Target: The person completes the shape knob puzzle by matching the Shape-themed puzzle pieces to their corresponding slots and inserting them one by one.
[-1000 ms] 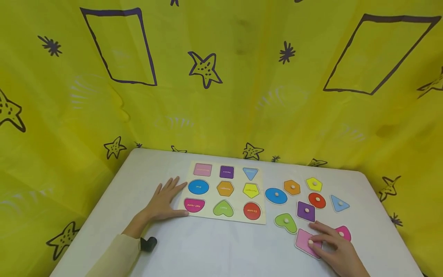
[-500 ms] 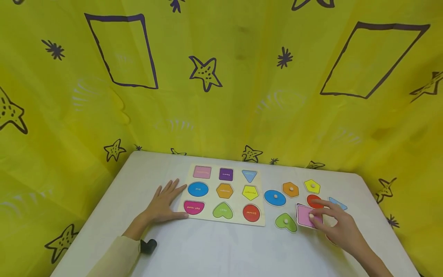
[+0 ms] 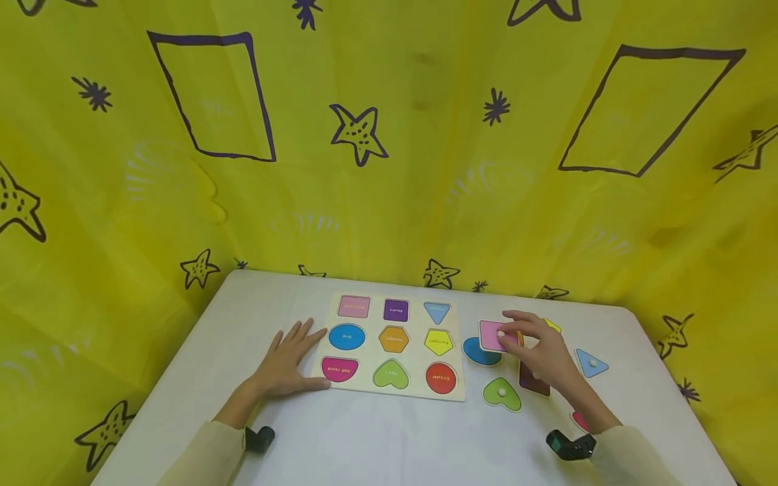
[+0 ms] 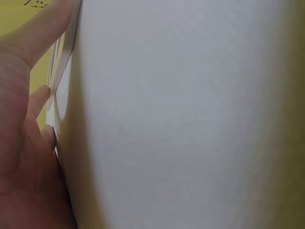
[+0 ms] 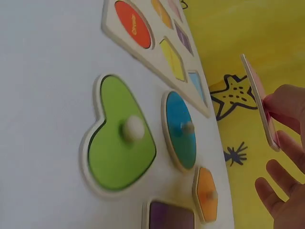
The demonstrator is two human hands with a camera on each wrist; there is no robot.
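Raised above the blue oval piece (image 3: 480, 354), a pink rectangle puzzle piece (image 3: 489, 335) is pinched by its round knob between the thumb and fingers of my right hand (image 3: 541, 347). In the right wrist view that pink piece (image 5: 259, 102) appears nearly edge-on, off the table. My left hand (image 3: 286, 364) lies with fingers spread at the left edge of the wooden puzzle board (image 3: 419, 391), thumb and fingertips touching its border. The board shows labelled coloured shapes in rows. In the left wrist view, the thumb (image 4: 45, 33) presses against the board's edge.
Right of the board lie a green heart piece (image 3: 502, 394), a purple square (image 3: 533, 381), a light blue triangle (image 3: 591, 363), a magenta half round (image 3: 580, 421) and an orange hexagon (image 5: 206, 195). A yellow patterned curtain (image 3: 365, 202) stands behind the white table (image 3: 365, 445).
My right hand has lifted the pink rectangle off the table and carried it left and away from me, over the blue oval. My left hand has stayed at the board.
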